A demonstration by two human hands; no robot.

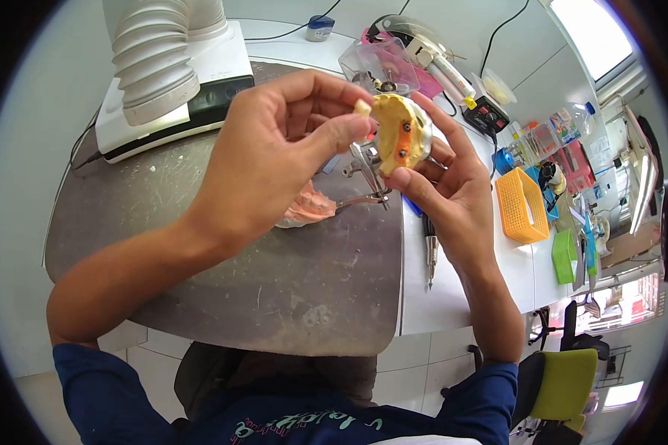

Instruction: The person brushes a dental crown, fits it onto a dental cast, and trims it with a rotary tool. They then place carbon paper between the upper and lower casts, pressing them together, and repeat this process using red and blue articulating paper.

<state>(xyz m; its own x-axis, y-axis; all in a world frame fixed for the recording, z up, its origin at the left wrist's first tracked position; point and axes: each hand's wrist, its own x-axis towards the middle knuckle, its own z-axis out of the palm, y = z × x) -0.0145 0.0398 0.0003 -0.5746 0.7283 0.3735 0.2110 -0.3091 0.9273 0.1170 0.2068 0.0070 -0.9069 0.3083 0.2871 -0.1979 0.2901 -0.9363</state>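
Left fingertips pinch a small cream piece beside the yellow dental cast in the right hand

The grey mat (260, 297) curves round at its near edge, by the person's lap, and its right edge meets the white worktop (460, 297). Its bare surface spreads beneath the left forearm and toward the body. On the far left, the white machine (226, 59) with its ribbed hose (152, 55) borders the mat; on the right, the black and silver handpiece (431, 248) and the yellow basket (506, 211) lie beyond the right hand (456, 196). The yellow dental cast (390, 122) is held up near the mat's right edge, and only a narrow gap parts it from the small cream piece (362, 107).

The cast's long axis runs roughly away from the body, its arched face turned up to the camera, showing an orange-pink patch (404, 141) with two metal fittings. The metal articulator (365, 163) is close below, and the pink cast (312, 206) is partly hidden by the left hand (263, 148).

The left hand reaches in from the left, wrist bent, thumb and index finger closed on the piece. The right hand cups the cast, thumb on its near end, fingers spread behind and along its right side.
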